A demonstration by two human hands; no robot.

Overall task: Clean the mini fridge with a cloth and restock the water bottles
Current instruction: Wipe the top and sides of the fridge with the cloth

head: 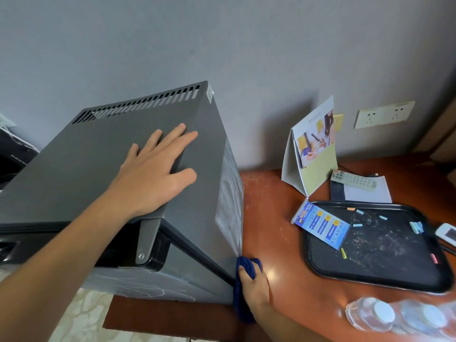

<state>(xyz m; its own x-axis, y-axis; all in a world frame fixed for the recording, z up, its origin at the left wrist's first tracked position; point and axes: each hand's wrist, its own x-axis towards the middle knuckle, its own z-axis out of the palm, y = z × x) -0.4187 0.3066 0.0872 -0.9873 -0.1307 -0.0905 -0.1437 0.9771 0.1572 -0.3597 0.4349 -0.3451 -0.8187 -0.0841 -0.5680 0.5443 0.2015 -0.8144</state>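
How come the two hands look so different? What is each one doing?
The left hand lies flat with straight, spread fingers on top of the fridge; the right hand curls around a blue cloth. The left hand holds nothing; the right hand presses the cloth against the fridge's lower side edge. The left hand sits high up; the right hand is down near the table. Both are bare and touch the fridge.

Grey wall [246, 45] with sockets [383, 114] behind a reddish, seemingly wooden desk [266, 218].
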